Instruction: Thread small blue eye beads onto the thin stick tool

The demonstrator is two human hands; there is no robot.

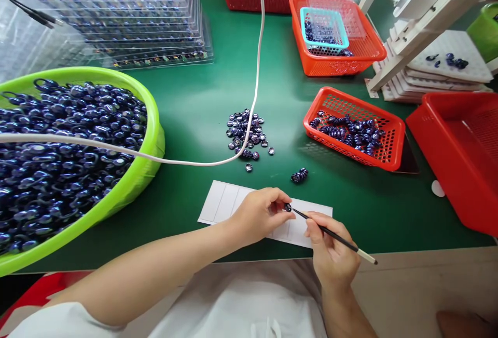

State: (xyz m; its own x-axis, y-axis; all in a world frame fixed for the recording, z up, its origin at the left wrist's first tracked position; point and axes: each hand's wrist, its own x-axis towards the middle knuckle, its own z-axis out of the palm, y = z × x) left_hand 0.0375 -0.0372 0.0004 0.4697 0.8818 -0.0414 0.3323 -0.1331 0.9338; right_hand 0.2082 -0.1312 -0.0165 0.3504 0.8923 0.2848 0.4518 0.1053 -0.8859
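My left hand pinches a small dark glossy piece between thumb and fingertips, above a white ruled paper. In my right hand is a thin black brush with a pale end, held like a pen; its tip meets the piece or lies right beside it. Just beyond my hands lies a short stack of dark pieces. Farther off is a loose pile of dark round pieces, with a white cable passing over it.
A large green basket of dark pieces stands at left, stacked clear trays behind it. Red baskets sit at right and back. A white cable crosses the green table. A metal post rises at right.
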